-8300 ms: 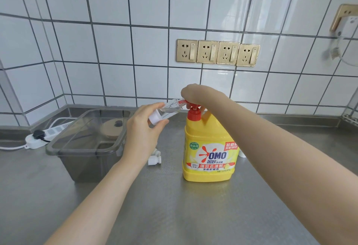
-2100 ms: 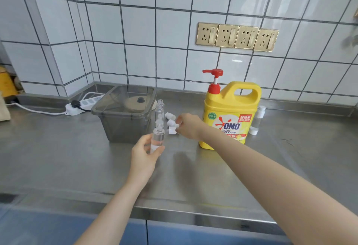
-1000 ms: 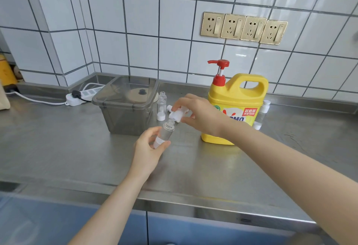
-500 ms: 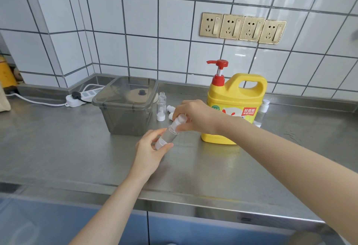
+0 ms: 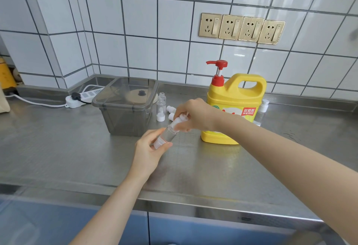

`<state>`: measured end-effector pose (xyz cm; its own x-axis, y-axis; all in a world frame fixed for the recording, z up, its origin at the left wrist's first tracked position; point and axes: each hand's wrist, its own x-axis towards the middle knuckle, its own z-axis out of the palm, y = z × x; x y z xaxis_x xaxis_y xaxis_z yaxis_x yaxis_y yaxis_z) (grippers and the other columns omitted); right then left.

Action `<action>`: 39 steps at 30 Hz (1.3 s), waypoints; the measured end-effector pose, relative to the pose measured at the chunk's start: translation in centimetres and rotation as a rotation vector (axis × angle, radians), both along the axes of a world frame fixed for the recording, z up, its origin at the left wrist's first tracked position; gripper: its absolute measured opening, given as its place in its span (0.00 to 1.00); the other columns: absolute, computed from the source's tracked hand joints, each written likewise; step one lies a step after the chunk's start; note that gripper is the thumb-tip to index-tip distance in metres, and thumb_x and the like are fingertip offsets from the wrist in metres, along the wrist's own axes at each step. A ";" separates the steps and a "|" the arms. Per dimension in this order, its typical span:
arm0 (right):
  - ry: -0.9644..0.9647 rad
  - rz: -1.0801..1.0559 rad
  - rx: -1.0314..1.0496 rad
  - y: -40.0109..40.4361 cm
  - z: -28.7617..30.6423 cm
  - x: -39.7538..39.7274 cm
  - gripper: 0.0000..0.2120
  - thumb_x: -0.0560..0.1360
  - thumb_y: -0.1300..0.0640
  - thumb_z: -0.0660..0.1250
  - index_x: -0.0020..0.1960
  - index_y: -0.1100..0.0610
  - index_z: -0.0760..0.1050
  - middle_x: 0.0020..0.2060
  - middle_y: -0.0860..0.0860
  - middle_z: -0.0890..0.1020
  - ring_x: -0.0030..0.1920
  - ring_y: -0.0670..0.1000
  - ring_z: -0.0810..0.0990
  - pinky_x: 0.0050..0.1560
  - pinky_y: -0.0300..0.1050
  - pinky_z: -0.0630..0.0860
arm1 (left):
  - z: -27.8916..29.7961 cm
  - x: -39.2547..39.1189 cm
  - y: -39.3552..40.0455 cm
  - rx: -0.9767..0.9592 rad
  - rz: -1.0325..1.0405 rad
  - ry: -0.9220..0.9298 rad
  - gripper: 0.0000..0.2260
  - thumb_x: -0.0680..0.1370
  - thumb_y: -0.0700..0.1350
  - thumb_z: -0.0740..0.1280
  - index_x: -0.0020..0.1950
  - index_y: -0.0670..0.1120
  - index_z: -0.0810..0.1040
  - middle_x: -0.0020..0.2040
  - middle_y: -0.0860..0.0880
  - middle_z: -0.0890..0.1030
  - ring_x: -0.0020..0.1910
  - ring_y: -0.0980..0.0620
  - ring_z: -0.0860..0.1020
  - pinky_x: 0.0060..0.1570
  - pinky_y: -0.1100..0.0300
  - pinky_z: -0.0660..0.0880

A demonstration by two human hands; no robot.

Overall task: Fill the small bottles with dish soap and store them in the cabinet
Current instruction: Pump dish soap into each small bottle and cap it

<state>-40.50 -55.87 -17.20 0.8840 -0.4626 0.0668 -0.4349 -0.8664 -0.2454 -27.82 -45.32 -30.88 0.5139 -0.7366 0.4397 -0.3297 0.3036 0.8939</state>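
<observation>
A small clear bottle, tilted above the steel counter in front of the yellow dish soap jug, is pinched at its base by the left hand while the right hand has its fingers curled round the white pump cap at the bottle's neck.

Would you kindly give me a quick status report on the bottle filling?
Left hand grips small bottle, tilted. Right hand holds white cap on its neck. One uncapped bottle by the grey bin. Nothing in the way.
</observation>
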 end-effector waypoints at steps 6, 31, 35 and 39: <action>-0.019 -0.180 0.309 0.7 0.2 -0.1 0.21 0.79 0.42 0.57 0.52 0.59 0.75 0.38 0.54 0.82 0.38 0.54 0.85 0.41 0.47 0.83 | -0.3 0.0 -0.2 0.010 -0.018 -0.021 0.22 0.69 0.35 0.75 0.53 0.60 0.79 0.49 0.53 0.80 0.49 0.55 0.80 0.51 0.65 0.75; 0.075 -0.206 0.157 0.2 0.3 -0.8 0.26 0.78 0.40 0.55 0.48 0.63 0.79 0.34 0.53 0.85 0.36 0.49 0.84 0.38 0.40 0.75 | -0.5 0.2 -0.3 0.023 -0.030 -0.022 0.20 0.70 0.36 0.75 0.55 0.57 0.79 0.50 0.51 0.80 0.50 0.54 0.80 0.51 0.67 0.74; 0.065 -0.120 0.176 0.3 0.4 -1.0 0.17 0.76 0.44 0.63 0.61 0.50 0.72 0.51 0.52 0.80 0.48 0.53 0.78 0.50 0.46 0.73 | -0.3 0.2 -0.3 0.021 -0.015 -0.038 0.22 0.70 0.36 0.75 0.53 0.61 0.78 0.49 0.52 0.81 0.49 0.55 0.80 0.51 0.67 0.74; 0.080 -0.089 0.095 0.5 0.5 -0.9 0.13 0.75 0.50 0.66 0.56 0.56 0.77 0.43 0.53 0.84 0.41 0.52 0.80 0.43 0.43 0.74 | -0.4 0.2 -0.3 0.027 -0.017 -0.068 0.23 0.69 0.36 0.75 0.52 0.64 0.78 0.46 0.53 0.80 0.48 0.53 0.80 0.50 0.66 0.74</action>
<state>-41.42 -55.37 -16.68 0.8399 -0.5404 -0.0496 -0.5304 -0.7981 -0.2860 -27.66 -45.66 -31.29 0.4711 -0.7570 0.4528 -0.3847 0.2856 0.8778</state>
